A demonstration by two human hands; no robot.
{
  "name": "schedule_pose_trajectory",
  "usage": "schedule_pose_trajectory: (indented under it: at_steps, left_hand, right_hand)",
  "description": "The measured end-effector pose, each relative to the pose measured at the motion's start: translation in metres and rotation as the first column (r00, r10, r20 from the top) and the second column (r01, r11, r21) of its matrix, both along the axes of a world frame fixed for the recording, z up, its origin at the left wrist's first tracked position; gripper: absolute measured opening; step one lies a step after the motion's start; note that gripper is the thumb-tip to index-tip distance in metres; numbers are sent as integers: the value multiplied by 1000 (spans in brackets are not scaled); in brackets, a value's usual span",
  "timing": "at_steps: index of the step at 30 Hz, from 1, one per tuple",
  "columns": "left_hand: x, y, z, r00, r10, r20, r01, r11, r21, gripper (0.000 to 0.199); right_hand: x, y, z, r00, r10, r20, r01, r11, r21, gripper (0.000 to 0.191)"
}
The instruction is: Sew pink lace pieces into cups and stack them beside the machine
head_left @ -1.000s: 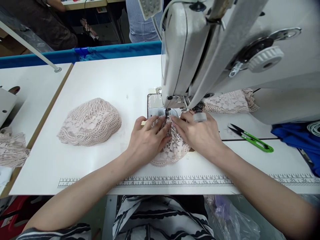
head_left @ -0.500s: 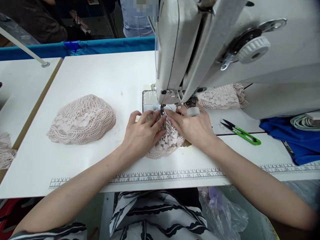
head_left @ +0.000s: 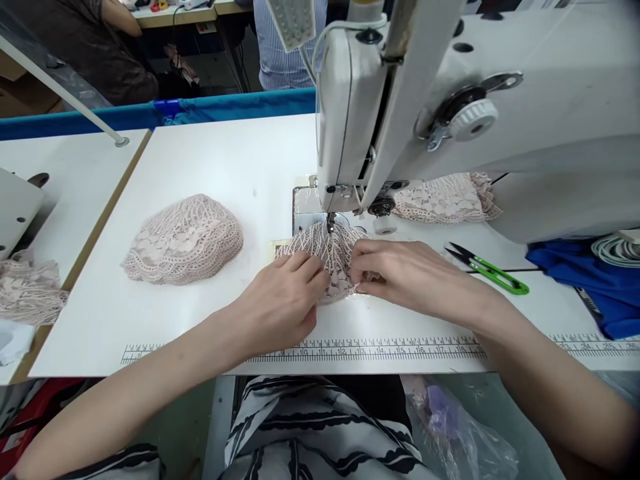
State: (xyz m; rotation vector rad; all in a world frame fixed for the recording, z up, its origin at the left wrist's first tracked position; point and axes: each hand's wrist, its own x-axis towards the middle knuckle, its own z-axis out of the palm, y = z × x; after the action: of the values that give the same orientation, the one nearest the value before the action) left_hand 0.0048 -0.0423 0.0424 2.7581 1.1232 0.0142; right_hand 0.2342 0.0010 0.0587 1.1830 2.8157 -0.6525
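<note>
A piece of pale pink lace (head_left: 333, 252) lies beneath the presser foot of a white sewing machine (head_left: 345, 120), fanned out toward me. My left hand (head_left: 287, 297) has its fingers curled on the left front part of the lace. On the right side, my right hand (head_left: 395, 270) pinches the lace edge between thumb and fingers. A stack of similar lace (head_left: 185, 240) rests on the white table to the left. More folded lace (head_left: 447, 198) lies behind the needle area, under the machine arm.
Green-handled thread snips (head_left: 493, 272) and a blue cloth (head_left: 590, 277) lie to the right. A ruler strip (head_left: 350, 349) runs along the front edge. Further lace (head_left: 30, 290) sits at far left. Two people are beyond the blue barrier (head_left: 240, 105).
Both hands have drawn back from the presser foot toward me, and their fingers have curled onto the lace's front part. The camera view has shifted slightly.
</note>
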Motion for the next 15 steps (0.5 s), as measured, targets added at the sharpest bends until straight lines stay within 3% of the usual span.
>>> schedule_pose_trajectory:
  at_steps: [3,6,10,13,15]
  left_hand:
    - [6,7,-12,999,51,0,-51,994,94,20]
    - [9,18,-18,979,171,114,-176,984,36,28]
    - [7,32,-8,891,331,309,-265,935,-237,27]
    - [4,43,0,884,293,365,-186,936,-300,20]
    - [1,51,1,912,240,333,-136,942,-305,26]
  right_hand:
    - [-2,4,3,996,-70,-63,63,993,-96,14]
    - [-4,7,8,986,-130,-102,114,982,-151,10]
    - [-6,7,7,995,-77,-61,79,997,19,6]
    - [-7,7,0,977,-149,-153,176,967,182,20]
    - [-6,8,-6,939,-195,-284,269,930,251,24]
